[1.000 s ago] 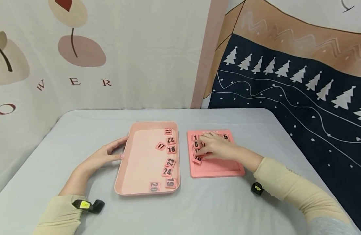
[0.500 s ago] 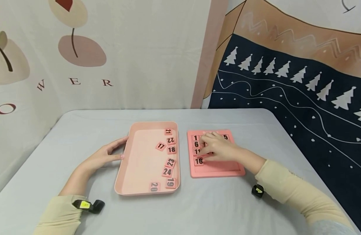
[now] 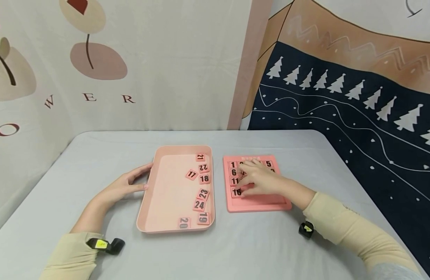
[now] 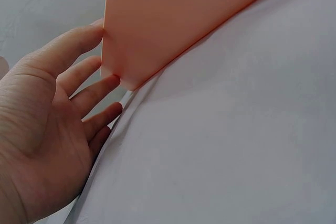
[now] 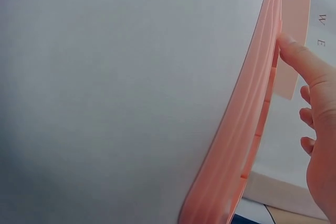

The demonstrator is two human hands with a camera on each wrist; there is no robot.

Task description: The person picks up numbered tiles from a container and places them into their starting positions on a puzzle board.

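My left hand (image 3: pixel 125 184) touches the left side of a pink tray (image 3: pixel 148 210) with outstretched fingers and thumb. In the left wrist view its fingertips meet the tray's outer wall (image 4: pixel 157 19). The tray holds several loose number tiles, such as the 17 tile (image 3: pixel 191 174) and the 24 tile (image 3: pixel 199 205). Over a pink number board (image 3: pixel 260 200) my right hand (image 3: pixel 260 179) spreads its relaxed fingers. The thumb is at the 16 tile (image 3: pixel 236 192), which lies squared under the 11 tile (image 3: pixel 235 181). The hand hides part of the upper rows.
A light grey cloth (image 3: pixel 271 245) covers the table. The tray and board lie side by side with a narrow gap between them. Behind the table hang a pale printed curtain (image 3: pixel 173 77) and a dark one with white trees (image 3: pixel 323 112).
The 16 tile has gone from tilted to lying straight in the board's fourth row. My right hand has shifted slightly to the right and its fingers have loosened. The left hand stays put.
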